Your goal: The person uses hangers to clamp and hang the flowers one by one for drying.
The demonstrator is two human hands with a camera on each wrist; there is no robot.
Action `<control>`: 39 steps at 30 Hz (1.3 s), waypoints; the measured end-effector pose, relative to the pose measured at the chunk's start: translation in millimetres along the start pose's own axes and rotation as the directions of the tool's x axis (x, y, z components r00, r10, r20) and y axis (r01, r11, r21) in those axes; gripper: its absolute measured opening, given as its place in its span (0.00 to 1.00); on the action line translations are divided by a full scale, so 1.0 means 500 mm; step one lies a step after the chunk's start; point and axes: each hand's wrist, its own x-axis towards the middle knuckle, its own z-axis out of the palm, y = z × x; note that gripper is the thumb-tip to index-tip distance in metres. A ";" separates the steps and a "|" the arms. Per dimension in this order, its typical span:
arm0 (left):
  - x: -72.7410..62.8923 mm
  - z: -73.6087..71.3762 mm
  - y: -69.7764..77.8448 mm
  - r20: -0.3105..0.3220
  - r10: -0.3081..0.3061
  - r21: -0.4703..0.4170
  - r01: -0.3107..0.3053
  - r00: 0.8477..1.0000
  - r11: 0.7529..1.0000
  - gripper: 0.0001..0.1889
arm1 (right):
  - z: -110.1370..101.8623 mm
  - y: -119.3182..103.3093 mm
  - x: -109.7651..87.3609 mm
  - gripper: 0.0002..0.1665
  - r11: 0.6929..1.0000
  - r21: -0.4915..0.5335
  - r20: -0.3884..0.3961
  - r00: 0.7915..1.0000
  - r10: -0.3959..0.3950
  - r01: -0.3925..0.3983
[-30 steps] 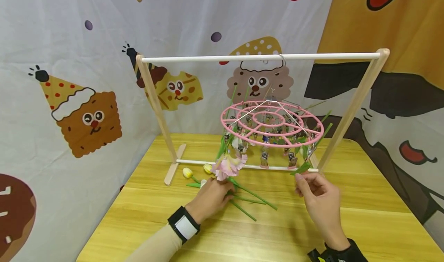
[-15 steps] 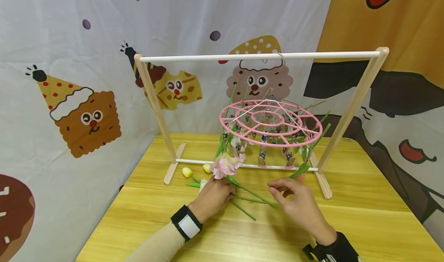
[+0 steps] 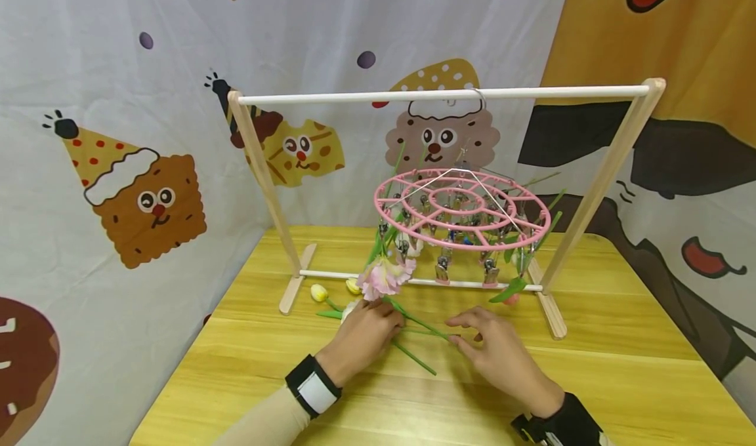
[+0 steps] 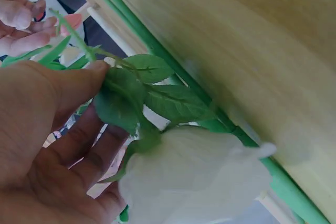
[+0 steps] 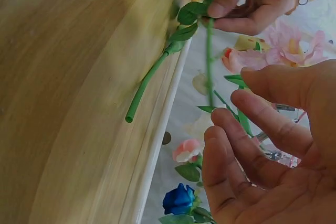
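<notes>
My left hand [image 3: 367, 336] pinches the green stem of a white rose [image 4: 194, 177] between thumb and fingers, just below its serrated leaves [image 4: 178, 103]. From there the rose's stem [image 5: 209, 61] runs toward my right hand [image 3: 499, 351]. That hand's thumb and fingers are spread apart close to the stem's end, with nothing gripped between them. Beneath the left hand, other green stems [image 3: 416, 359] lie on the wooden table [image 3: 207, 374]. Two yellow tulips [image 3: 319, 293] show just left of it.
A round pink clip hanger [image 3: 463, 245] hangs from the white bar [image 3: 331, 98] of a wooden rack, over the table's back half. Metal clips [image 3: 443, 270] dangle below it. Several flowers hang upside down there, including a pink ruffled one [image 3: 384, 277] and a blue rose [image 5: 178, 200].
My right hand has come left from a leaf under the hanger's right side to the end of the rose stem. My left hand stays almost in place.
</notes>
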 end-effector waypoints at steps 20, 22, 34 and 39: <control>-0.003 -0.061 0.025 -0.213 -0.066 -0.319 -0.006 0.975 0.948 0.06 | -0.032 -0.040 0.015 0.24 0.926 0.173 -0.378 0.891 -0.251 0.335; -0.003 -0.066 0.027 -0.221 -0.084 -0.357 -0.001 0.972 0.934 0.07 | -0.038 -0.048 0.019 0.25 0.914 0.195 -0.384 0.885 -0.263 0.356; -0.004 -0.074 0.029 -0.254 -0.067 -0.434 -0.052 0.965 0.900 0.09 | -0.053 -0.081 0.027 0.25 0.896 0.220 -0.384 0.878 -0.284 0.386; -0.011 -0.072 0.030 -0.237 -0.080 -0.468 -0.042 0.968 0.883 0.06 | -0.050 -0.086 0.024 0.28 0.891 0.223 -0.392 0.873 -0.288 0.395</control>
